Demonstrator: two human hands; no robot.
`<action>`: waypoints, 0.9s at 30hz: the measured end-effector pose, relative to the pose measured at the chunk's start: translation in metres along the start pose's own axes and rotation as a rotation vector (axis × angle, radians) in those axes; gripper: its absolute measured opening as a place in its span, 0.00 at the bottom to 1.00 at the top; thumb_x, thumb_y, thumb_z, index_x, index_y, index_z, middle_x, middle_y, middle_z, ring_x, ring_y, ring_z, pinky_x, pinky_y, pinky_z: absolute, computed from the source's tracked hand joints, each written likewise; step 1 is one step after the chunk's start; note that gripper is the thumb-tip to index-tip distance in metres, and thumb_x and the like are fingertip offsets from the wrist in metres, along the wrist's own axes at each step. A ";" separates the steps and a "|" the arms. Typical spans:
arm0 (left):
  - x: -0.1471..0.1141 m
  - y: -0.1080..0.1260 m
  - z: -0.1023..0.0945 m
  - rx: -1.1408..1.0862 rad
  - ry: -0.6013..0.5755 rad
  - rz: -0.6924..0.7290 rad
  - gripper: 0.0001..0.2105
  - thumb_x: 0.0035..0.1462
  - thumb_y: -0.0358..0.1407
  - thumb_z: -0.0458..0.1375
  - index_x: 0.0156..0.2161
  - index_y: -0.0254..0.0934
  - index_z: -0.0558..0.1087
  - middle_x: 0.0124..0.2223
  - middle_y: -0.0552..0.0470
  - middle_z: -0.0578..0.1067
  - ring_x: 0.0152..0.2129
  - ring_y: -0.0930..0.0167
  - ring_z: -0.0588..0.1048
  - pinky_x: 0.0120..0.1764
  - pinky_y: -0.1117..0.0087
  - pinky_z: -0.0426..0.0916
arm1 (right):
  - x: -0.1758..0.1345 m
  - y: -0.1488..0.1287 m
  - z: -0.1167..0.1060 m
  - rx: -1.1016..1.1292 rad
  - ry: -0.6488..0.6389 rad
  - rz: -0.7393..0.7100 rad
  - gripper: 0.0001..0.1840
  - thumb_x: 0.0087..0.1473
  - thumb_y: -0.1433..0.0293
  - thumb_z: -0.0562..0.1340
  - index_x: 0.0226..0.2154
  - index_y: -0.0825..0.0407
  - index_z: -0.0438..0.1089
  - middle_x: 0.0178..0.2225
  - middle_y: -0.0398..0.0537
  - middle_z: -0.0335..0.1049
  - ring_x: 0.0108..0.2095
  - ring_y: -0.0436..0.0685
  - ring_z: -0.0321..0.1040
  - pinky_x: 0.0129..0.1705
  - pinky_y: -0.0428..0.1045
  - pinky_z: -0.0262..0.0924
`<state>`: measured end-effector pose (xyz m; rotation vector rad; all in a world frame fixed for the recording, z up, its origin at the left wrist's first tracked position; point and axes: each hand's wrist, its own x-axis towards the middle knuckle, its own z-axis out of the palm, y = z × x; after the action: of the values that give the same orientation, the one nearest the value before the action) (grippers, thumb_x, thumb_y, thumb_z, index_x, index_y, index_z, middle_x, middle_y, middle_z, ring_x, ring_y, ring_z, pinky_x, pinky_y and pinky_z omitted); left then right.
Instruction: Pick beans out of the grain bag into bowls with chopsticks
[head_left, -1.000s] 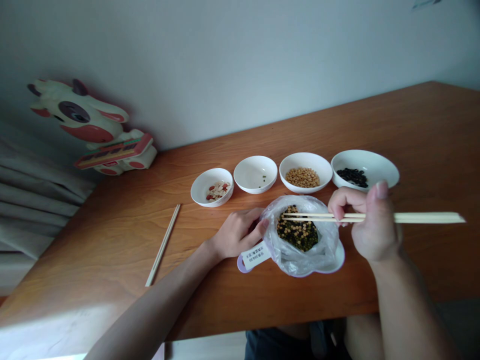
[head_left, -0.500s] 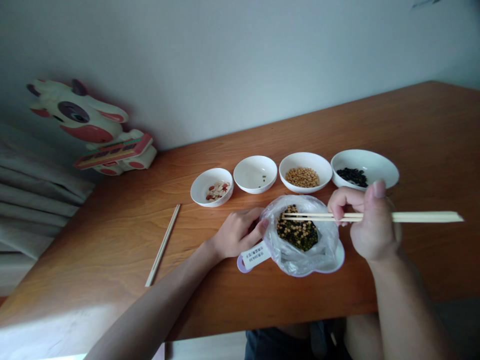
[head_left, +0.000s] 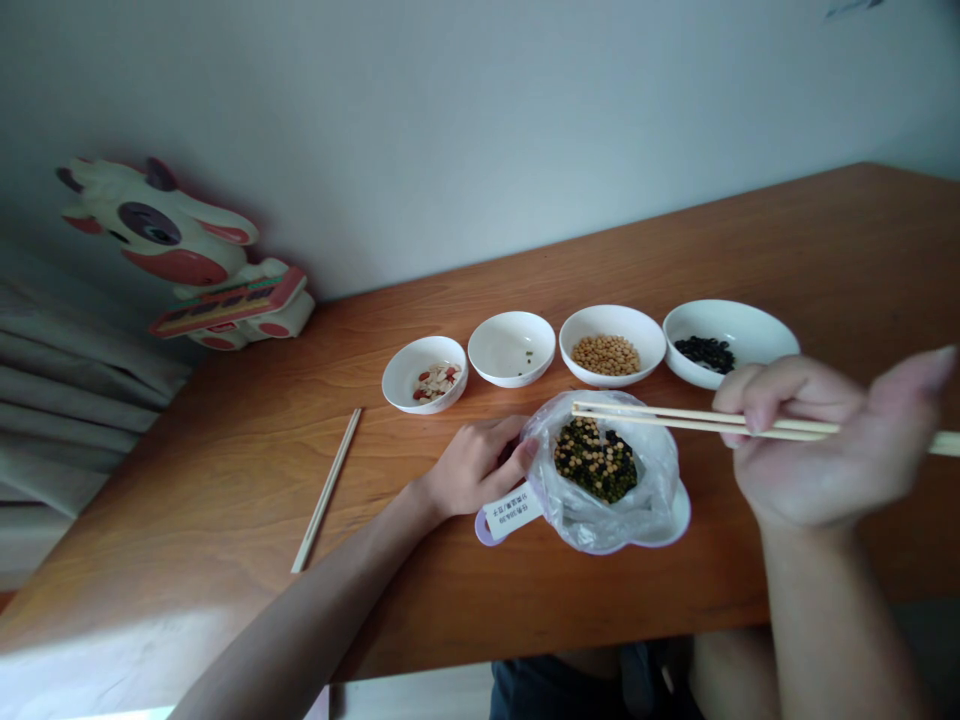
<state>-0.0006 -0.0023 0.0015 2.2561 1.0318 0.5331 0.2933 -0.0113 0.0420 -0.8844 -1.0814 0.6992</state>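
Note:
My left hand [head_left: 484, 465] pinches the left rim of a clear plastic bag [head_left: 652, 470], which sits on a pale purple tray [head_left: 679, 520] with a white label [head_left: 511, 512]. Inside the bag lies a mix of green, yellow and black beans [head_left: 596, 460]. Raised at the right, my right hand [head_left: 817, 430] holds a pair of chopsticks [head_left: 667, 415]. Their tips hover over the far part of the bag, above the beans; whether a bean is between them is too small to tell.
Behind the bag stand four white bowls in a row: nuts [head_left: 436, 382] at left, a few green bits [head_left: 528, 357], yellow soybeans [head_left: 606, 354] and black beans [head_left: 705, 353]. Another pair of chopsticks [head_left: 326, 490] lies at left. A cow toy [head_left: 195, 250] stands by the wall.
My right hand has moved right and turned palm up, and the chopstick tips have lifted from the beans toward the bag's far rim. My left hand stays put.

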 end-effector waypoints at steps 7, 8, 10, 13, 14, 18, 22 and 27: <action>0.000 0.000 0.000 -0.007 -0.006 -0.001 0.17 0.76 0.45 0.46 0.38 0.37 0.66 0.33 0.51 0.73 0.29 0.71 0.71 0.35 0.70 0.64 | 0.007 0.013 -0.003 -0.068 0.332 -0.239 0.39 0.68 0.46 0.44 0.12 0.46 0.60 0.11 0.45 0.54 0.15 0.54 0.58 0.24 0.54 0.52; 0.000 0.000 0.000 -0.007 -0.005 -0.001 0.16 0.76 0.45 0.46 0.38 0.37 0.66 0.33 0.51 0.73 0.29 0.71 0.71 0.35 0.70 0.64 | 0.008 0.014 -0.004 -0.080 0.345 -0.235 0.39 0.68 0.46 0.44 0.12 0.46 0.61 0.11 0.46 0.54 0.15 0.54 0.58 0.23 0.54 0.52; 0.000 0.000 0.000 -0.008 -0.005 -0.003 0.16 0.76 0.44 0.46 0.38 0.37 0.66 0.33 0.51 0.73 0.29 0.71 0.71 0.35 0.70 0.64 | 0.008 0.015 -0.004 -0.087 0.358 -0.198 0.40 0.69 0.46 0.41 0.13 0.46 0.63 0.12 0.46 0.55 0.15 0.54 0.58 0.22 0.54 0.50; 0.000 0.000 0.000 -0.014 -0.006 -0.005 0.16 0.76 0.44 0.46 0.38 0.37 0.65 0.33 0.52 0.73 0.29 0.71 0.71 0.35 0.70 0.64 | 0.008 0.013 -0.004 -0.093 0.375 -0.148 0.40 0.69 0.47 0.39 0.14 0.47 0.63 0.13 0.47 0.56 0.14 0.53 0.57 0.21 0.53 0.49; 0.000 0.000 0.000 -0.015 -0.008 -0.007 0.15 0.76 0.44 0.47 0.38 0.38 0.65 0.33 0.52 0.73 0.29 0.71 0.71 0.35 0.70 0.64 | 0.007 0.012 -0.003 -0.088 0.370 -0.134 0.40 0.69 0.47 0.40 0.15 0.47 0.64 0.13 0.46 0.57 0.15 0.53 0.57 0.22 0.52 0.49; 0.000 -0.001 0.001 -0.008 -0.008 -0.018 0.15 0.76 0.43 0.47 0.39 0.38 0.66 0.34 0.51 0.73 0.29 0.71 0.71 0.35 0.70 0.64 | 0.004 0.004 -0.002 0.034 0.278 -0.051 0.39 0.70 0.48 0.43 0.15 0.48 0.66 0.15 0.46 0.58 0.16 0.54 0.58 0.22 0.53 0.48; 0.000 0.000 0.000 -0.018 -0.006 -0.009 0.15 0.76 0.43 0.46 0.40 0.38 0.67 0.35 0.50 0.74 0.30 0.70 0.72 0.36 0.70 0.64 | 0.002 -0.003 -0.006 0.087 0.152 0.036 0.41 0.68 0.44 0.43 0.14 0.47 0.66 0.14 0.47 0.56 0.19 0.56 0.57 0.24 0.55 0.47; 0.002 0.004 0.000 -0.029 0.011 0.007 0.17 0.76 0.45 0.45 0.40 0.37 0.69 0.37 0.48 0.77 0.32 0.68 0.74 0.37 0.69 0.66 | -0.001 -0.005 -0.012 0.083 -0.062 0.064 0.41 0.69 0.44 0.40 0.15 0.48 0.64 0.15 0.47 0.55 0.20 0.56 0.56 0.25 0.54 0.50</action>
<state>0.0027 -0.0030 0.0042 2.2351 1.0151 0.5602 0.3041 -0.0181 0.0438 -0.8340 -1.0746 0.8239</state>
